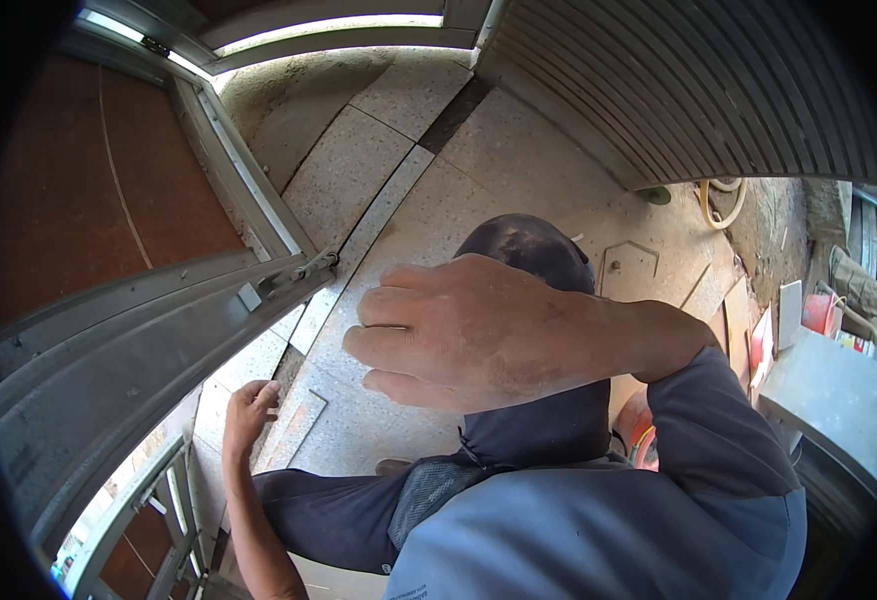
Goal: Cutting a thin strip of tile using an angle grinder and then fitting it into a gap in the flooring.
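Observation:
My right hand point(449, 330) is raised close in the middle of the view, its back turned up and its fingers bent, with small gaps between them. The palm is hidden, and nothing shows in its grasp. Below it is my bent right knee in dark trousers point(549, 430), dusty at the top point(524, 245). At the lower left, my left hand point(249, 408) hangs with loosely curled fingers and nothing visible in them. It appears beside a narrow gap in the floor tiles point(289, 370) and a small loose-looking tile strip point(299, 435).
Metal-framed door panels point(109, 170) rise on the left, with a latch point(304, 270). A ribbed shutter-like panel point(699, 80) stands at the upper right. Right of me are tile pieces point(739, 320), a red bucket point(641, 430), a cream hose point(724, 210) and a pale slab-like surface point(829, 390).

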`<state>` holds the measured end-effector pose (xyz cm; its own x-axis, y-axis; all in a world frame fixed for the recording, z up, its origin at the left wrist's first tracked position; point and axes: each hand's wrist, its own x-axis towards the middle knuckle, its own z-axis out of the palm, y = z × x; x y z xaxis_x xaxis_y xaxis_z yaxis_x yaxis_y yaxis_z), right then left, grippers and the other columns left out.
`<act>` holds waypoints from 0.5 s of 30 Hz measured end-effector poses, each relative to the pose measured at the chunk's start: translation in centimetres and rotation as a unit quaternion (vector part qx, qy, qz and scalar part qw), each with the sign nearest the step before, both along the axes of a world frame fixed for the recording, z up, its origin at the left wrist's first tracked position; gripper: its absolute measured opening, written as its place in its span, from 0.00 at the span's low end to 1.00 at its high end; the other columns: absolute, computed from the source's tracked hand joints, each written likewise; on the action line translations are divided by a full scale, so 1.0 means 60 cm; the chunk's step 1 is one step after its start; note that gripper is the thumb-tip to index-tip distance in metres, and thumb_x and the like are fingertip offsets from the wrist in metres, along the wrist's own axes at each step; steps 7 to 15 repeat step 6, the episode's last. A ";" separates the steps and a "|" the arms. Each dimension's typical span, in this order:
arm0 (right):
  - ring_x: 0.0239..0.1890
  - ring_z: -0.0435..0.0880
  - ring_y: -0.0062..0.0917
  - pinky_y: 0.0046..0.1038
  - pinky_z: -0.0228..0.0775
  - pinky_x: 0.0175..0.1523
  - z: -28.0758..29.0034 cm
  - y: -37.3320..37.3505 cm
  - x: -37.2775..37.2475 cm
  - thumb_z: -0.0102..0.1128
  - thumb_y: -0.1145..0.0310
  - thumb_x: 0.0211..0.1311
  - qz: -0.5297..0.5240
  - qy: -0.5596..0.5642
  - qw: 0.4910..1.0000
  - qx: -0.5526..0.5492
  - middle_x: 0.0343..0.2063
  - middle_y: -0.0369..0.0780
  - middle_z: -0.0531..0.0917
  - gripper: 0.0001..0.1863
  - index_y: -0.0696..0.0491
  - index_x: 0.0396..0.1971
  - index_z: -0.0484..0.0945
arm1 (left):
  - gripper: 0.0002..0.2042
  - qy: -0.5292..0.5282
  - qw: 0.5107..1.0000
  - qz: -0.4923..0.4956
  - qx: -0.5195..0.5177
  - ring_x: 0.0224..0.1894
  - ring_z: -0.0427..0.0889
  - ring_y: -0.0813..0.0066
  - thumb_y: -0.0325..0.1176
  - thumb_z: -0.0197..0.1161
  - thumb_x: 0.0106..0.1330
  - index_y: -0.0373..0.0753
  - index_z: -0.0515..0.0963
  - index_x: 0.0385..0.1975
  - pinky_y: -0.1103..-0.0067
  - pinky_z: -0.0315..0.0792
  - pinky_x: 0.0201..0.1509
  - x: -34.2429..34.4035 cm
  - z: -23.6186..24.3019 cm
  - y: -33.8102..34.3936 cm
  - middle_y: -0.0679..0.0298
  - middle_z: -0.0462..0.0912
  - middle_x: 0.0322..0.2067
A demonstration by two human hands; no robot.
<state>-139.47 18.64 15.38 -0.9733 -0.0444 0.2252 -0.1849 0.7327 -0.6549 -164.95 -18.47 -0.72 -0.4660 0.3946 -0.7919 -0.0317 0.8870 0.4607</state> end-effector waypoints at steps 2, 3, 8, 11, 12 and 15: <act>0.33 0.81 0.28 0.30 0.82 0.37 0.008 -0.017 0.002 0.71 0.61 0.65 -0.018 -0.014 1.000 0.015 0.30 0.37 0.77 0.12 0.55 0.38 0.83 | 0.21 -0.075 0.994 0.079 0.009 0.37 0.86 0.72 0.48 0.67 0.76 0.31 0.86 0.45 0.74 0.85 0.40 0.016 -0.020 -0.011 0.59 0.87 0.34; 0.35 0.81 0.29 0.32 0.82 0.36 0.016 -0.023 0.009 0.72 0.60 0.64 -0.030 -0.038 0.998 0.037 0.29 0.36 0.74 0.13 0.53 0.37 0.82 | 0.21 -0.102 0.993 0.055 -0.011 0.38 0.87 0.71 0.48 0.67 0.76 0.31 0.85 0.46 0.73 0.86 0.40 0.019 -0.031 -0.005 0.59 0.87 0.34; 0.38 0.83 0.31 0.29 0.83 0.37 0.049 -0.046 0.022 0.72 0.60 0.64 -0.010 -0.145 0.980 0.139 0.33 0.37 0.78 0.14 0.53 0.40 0.83 | 0.22 -0.102 0.993 -0.040 -0.039 0.41 0.88 0.67 0.49 0.67 0.76 0.32 0.85 0.49 0.67 0.87 0.42 0.019 -0.050 -0.003 0.57 0.88 0.38; 0.38 0.83 0.31 0.29 0.83 0.37 0.049 -0.046 0.022 0.72 0.60 0.64 -0.010 -0.145 0.980 0.139 0.33 0.37 0.78 0.14 0.53 0.40 0.83 | 0.22 -0.102 0.993 -0.040 -0.039 0.41 0.88 0.67 0.49 0.67 0.76 0.32 0.85 0.49 0.67 0.87 0.42 0.019 -0.050 -0.003 0.57 0.88 0.38; 0.38 0.83 0.31 0.29 0.83 0.37 0.049 -0.046 0.022 0.72 0.60 0.64 -0.010 -0.145 0.980 0.139 0.33 0.37 0.78 0.14 0.53 0.40 0.83 | 0.22 -0.102 0.993 -0.040 -0.039 0.41 0.88 0.67 0.49 0.67 0.76 0.32 0.85 0.49 0.67 0.87 0.42 0.019 -0.050 -0.003 0.57 0.88 0.38; 0.38 0.83 0.31 0.29 0.83 0.37 0.049 -0.046 0.022 0.72 0.60 0.64 -0.010 -0.145 0.980 0.139 0.33 0.37 0.78 0.14 0.53 0.40 0.83 | 0.22 -0.102 0.993 -0.040 -0.039 0.41 0.88 0.67 0.49 0.67 0.76 0.32 0.85 0.49 0.67 0.87 0.42 0.019 -0.050 -0.003 0.57 0.88 0.38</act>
